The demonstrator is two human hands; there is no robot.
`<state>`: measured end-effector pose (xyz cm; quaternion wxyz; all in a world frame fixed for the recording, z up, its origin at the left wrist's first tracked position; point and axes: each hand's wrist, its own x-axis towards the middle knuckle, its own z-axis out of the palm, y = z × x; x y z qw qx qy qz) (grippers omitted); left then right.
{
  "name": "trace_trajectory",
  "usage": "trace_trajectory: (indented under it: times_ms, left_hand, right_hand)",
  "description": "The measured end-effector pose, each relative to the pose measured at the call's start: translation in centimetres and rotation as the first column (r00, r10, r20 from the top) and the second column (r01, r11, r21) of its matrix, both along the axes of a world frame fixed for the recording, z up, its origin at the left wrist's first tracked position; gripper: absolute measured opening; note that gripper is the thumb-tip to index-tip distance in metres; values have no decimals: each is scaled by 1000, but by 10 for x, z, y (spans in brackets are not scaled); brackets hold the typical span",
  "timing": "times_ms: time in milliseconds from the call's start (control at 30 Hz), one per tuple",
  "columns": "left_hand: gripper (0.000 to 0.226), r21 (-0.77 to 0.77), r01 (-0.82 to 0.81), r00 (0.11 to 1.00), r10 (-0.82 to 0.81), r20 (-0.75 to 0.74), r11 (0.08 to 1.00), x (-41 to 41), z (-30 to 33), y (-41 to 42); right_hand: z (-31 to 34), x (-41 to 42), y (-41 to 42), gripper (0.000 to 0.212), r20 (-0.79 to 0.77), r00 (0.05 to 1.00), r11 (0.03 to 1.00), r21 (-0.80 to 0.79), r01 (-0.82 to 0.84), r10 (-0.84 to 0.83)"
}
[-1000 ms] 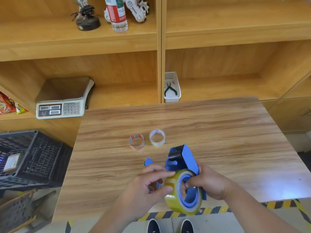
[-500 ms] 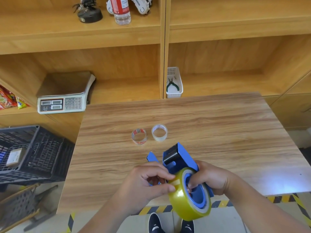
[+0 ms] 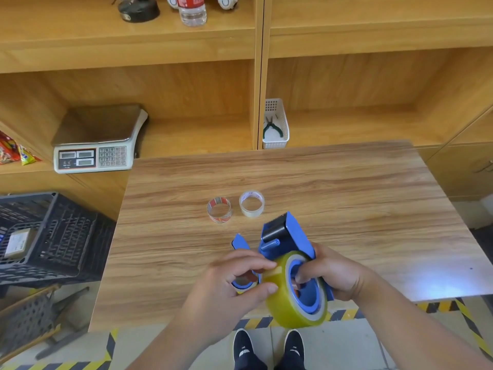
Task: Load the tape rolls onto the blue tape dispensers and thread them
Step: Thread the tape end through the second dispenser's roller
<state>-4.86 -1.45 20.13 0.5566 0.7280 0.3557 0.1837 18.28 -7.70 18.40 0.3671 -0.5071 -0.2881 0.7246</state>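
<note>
A blue tape dispenser (image 3: 284, 235) is held over the table's near edge, its black roller and toothed blade pointing away from me. A yellow tape roll (image 3: 286, 303) sits on its blue hub. My right hand (image 3: 333, 273) grips the dispenser from the right, fingers inside the hub. My left hand (image 3: 237, 287) pinches the top rim of the yellow roll between thumb and fingers. A second blue dispenser (image 3: 240, 247) lies on the table behind my left hand, mostly hidden. Two small rolls rest farther back: a red-printed one (image 3: 219, 209) and a clear one (image 3: 251, 203).
The wooden table (image 3: 346, 209) stands against wooden shelving. On the shelf sit a white scale (image 3: 98, 145) and a white basket with pliers (image 3: 274, 126). A black crate (image 3: 50, 236) stands on the floor at left. Striped floor tape runs below the table's near edge.
The dispenser with the yellow roll has tilted, so the roll hangs lower past the table's edge. My left fingers have shifted onto the roll's top rim.
</note>
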Motion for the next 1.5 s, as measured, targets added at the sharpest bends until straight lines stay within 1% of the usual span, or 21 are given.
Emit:
trace_trajectory:
  times_ms: [133,267,400,467,533,700,833,900,1000,1100,1167,1233,1300,1367,1500]
  left_hand:
    - [25,-131,-47,998,54,46,990,0,-2,-6]
    - [17,-157,-36,997,45,57,987,-2,0,-5]
    - [21,-82,-8,1000,7,-12,997,-5,4,-1]
    - [29,-27,56,997,-57,-46,998,-7,9,4]
    - [32,11,130,990,-129,-63,991,-8,14,10]
    - [26,26,167,986,-167,-12,986,-7,17,19]
    - [13,-8,118,992,-117,45,993,-5,19,17]
    - [12,-13,99,994,-98,57,995,-3,20,16]
    - [17,27,115,992,-116,58,993,-4,17,17]
    - [34,51,169,985,-171,39,984,-10,17,20]
    - [43,128,207,978,-208,-7,970,-14,17,21]
    - [46,149,204,978,-206,3,968,-15,19,21]
    - [46,160,189,980,-197,38,969,-14,18,21]
    - [43,189,184,980,-195,40,965,-14,18,23]
    - [25,195,169,981,-184,64,966,-12,17,26]
  right_hand:
    - [7,-3,2,26,42,999,998,67,6,-9]
    - [9,-6,2,30,52,999,996,84,11,-16]
    - [11,-5,2,29,78,997,997,68,-28,23]
    - [12,-5,3,30,82,994,996,44,-79,75]
    - [13,-5,3,30,76,990,992,19,-125,123]
    - [14,-8,5,30,71,986,988,-10,-152,152]
    - [10,-10,4,19,50,987,988,-40,-150,152]
    - [6,-12,3,19,25,992,990,-69,-122,124]
    - [-1,-13,2,25,-46,996,993,-90,-79,75]
    - [-7,-10,1,45,-92,995,993,-113,-45,34]
    - [-8,-9,1,47,-102,995,992,-128,-18,5]
    - [-6,-8,2,45,-111,994,991,-135,-8,-7]
    - [-7,-7,3,50,-109,994,990,-143,-14,-2]
    - [-7,-7,3,57,-107,994,989,-147,-9,-6]
    - [-2,-10,6,52,-153,988,987,-154,-49,25]
